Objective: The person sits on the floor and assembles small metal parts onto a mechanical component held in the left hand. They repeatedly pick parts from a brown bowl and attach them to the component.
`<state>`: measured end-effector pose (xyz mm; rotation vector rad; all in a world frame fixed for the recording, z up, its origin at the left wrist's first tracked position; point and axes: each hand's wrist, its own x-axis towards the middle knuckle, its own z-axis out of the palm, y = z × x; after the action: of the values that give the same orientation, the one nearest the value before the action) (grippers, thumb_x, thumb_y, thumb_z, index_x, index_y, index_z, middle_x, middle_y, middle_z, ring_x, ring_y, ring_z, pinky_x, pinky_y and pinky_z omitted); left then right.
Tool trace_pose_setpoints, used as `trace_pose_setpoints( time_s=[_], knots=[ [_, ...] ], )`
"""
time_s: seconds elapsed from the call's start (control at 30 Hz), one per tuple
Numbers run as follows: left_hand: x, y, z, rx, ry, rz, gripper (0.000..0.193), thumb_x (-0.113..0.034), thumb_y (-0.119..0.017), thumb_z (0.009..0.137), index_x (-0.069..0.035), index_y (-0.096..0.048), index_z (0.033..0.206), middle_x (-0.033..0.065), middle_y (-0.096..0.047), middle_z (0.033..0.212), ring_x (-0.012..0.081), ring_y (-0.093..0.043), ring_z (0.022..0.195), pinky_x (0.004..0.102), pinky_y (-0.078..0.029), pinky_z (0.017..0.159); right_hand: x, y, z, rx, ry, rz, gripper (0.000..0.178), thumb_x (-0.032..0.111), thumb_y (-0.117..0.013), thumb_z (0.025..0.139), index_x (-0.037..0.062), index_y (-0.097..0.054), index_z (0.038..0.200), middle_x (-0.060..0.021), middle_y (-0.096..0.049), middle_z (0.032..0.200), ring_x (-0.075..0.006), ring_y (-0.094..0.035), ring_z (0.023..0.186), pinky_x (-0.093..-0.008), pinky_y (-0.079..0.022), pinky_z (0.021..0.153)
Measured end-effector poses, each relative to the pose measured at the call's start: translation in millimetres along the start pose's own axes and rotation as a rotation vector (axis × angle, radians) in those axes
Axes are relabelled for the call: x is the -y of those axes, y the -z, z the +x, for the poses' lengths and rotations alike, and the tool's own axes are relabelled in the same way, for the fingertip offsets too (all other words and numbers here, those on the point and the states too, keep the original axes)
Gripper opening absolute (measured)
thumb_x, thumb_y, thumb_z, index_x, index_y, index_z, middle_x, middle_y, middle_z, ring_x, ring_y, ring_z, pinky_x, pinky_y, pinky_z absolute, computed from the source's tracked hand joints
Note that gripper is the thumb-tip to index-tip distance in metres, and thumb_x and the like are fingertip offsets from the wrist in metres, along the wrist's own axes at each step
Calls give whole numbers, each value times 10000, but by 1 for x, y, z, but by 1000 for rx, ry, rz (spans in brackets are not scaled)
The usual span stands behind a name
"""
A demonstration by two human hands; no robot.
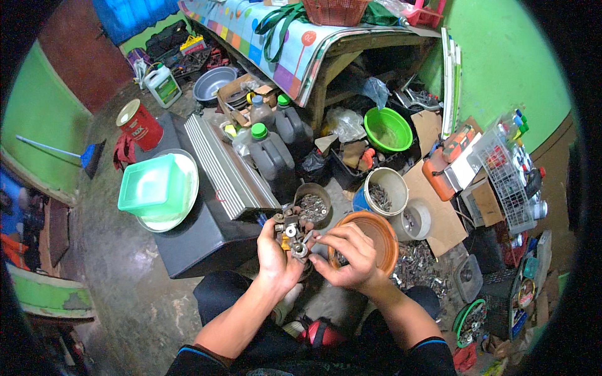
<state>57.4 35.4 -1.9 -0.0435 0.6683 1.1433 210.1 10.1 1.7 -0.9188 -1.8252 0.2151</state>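
My left hand [274, 266] is cupped palm-up around a small heap of metal nuts, washers and bushings [291, 232], some rusty brown and some shiny. From the right, my right hand [352, 252] reaches to the heap's edge with thumb and fingers bent in a pinch. Whatever its fingertips hold is too small to make out. Just beyond the heap stands a round tin of small metal parts [312, 208]. An orange-brown basin [390, 241] sits under and beside my right hand, which partly covers it.
Loose screws and bolts [419, 263] lie on the floor to the right. Behind the basin are a white-and-blue bucket [392, 178] and a bright green basin [389, 130]. Dark jugs [273, 156] stand beyond a ridged metal panel [219, 166]. A black box [207, 254] is at left.
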Motion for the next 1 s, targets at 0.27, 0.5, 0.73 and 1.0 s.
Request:
trace_pose_setpoints(
  time_s=[0.27, 0.5, 0.73, 1.0],
  knots=[
    [-3, 4, 0, 49, -19, -20, 456, -339, -276, 986, 6, -572, 1023, 146, -642, 931, 285, -613, 897, 384, -518, 827, 8, -4, -1, 136, -93, 93, 277, 117, -797, 649, 24, -663, 873, -104, -630, 856, -260, -607, 758, -349, -499, 650],
    [-1, 10, 3, 47, -68, -86, 398, -325, -312, 988, -22, -569, 1018, 130, -637, 927, 292, -616, 914, 428, -504, 870, 8, -14, -12, 121, -202, 179, 135, 68, -756, 709, 23, -656, 788, -101, -622, 776, -258, -594, 710, -338, -481, 628],
    [-19, 15, 10, 5, -247, -203, 340, -280, -310, 967, -28, -538, 945, 144, -601, 845, 279, -583, 814, 427, -493, 807, 3, 2, 8, 54, -297, 129, 118, 43, -735, 710, 11, -623, 735, -121, -627, 747, -233, -595, 656, -310, -462, 611],
    [-28, 19, 11, 35, -197, -165, 361, -249, -306, 954, 28, -532, 1002, 201, -595, 903, 333, -579, 837, 435, -514, 774, -69, -11, -15, 683, -657, -402, 348, 340, -711, 752, 2, -670, 822, -207, -662, 815, -375, -647, 798, -468, -502, 713]
  ],
)
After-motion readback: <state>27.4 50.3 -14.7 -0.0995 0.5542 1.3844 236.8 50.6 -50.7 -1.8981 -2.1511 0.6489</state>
